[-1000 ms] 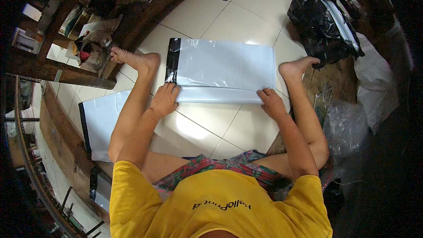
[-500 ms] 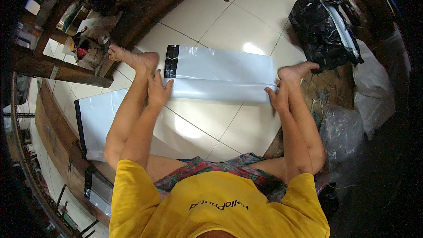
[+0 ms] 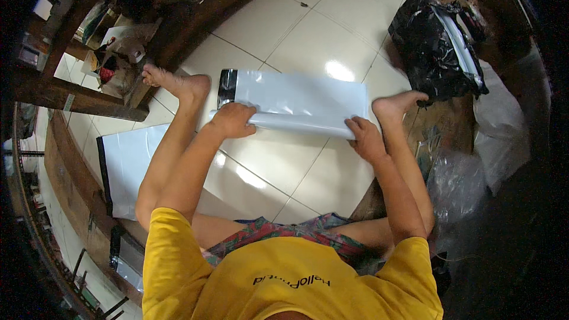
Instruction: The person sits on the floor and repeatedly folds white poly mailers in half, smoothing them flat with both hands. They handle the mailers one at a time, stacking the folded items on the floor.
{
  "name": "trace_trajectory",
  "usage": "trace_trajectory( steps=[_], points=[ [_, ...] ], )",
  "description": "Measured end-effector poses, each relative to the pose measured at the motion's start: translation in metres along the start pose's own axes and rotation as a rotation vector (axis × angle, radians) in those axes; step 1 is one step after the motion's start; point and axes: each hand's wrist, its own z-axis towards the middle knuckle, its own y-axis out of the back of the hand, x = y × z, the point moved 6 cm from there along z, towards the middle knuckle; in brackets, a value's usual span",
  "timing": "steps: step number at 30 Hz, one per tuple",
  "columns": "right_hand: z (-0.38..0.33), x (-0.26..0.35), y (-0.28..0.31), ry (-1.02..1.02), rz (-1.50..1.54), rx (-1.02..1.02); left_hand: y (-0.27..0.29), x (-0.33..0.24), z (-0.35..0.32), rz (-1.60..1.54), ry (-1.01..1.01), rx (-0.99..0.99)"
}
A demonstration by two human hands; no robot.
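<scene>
A white plastic mailing bag [image 3: 302, 93] with a black strip at its left end lies on the floor between my feet. Its near side is rolled into a narrow tube. My left hand [image 3: 235, 120] is closed round the left part of that roll, its fingers curled over it. At the roll's right end, my right hand [image 3: 364, 138] grips with bent fingers and the thumb on the near side. Beside my left leg lies another white mailing bag [image 3: 127, 163] with a black edge, partly hidden by the leg.
A black plastic bag [image 3: 418, 47] with white sheets inside stands at the far right. Clear plastic [image 3: 455, 178] and a whitish sack [image 3: 501, 124] lie near my right leg. Wooden furniture [image 3: 89, 98] with clutter on it borders the left. Pale tiles [image 3: 278, 169] cover the floor.
Both hands have moved inward along the bag's near side and closed on it. The flat folded strip there has become a narrower roll.
</scene>
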Motion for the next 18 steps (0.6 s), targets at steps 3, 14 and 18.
trace_trajectory(
  steps=[3,14,18],
  points=[
    [0.020,-0.015,0.028,-0.154,0.291,0.230,0.013,0.017,0.009,-0.206,0.070,0.008],
    [0.030,0.096,0.004,0.359,-0.069,-0.214,-0.040,-0.067,0.025,0.243,-0.204,-0.275],
    [0.071,0.094,-0.001,0.184,-0.075,-0.169,0.018,-0.049,0.045,-0.057,-0.146,0.010]
  ],
)
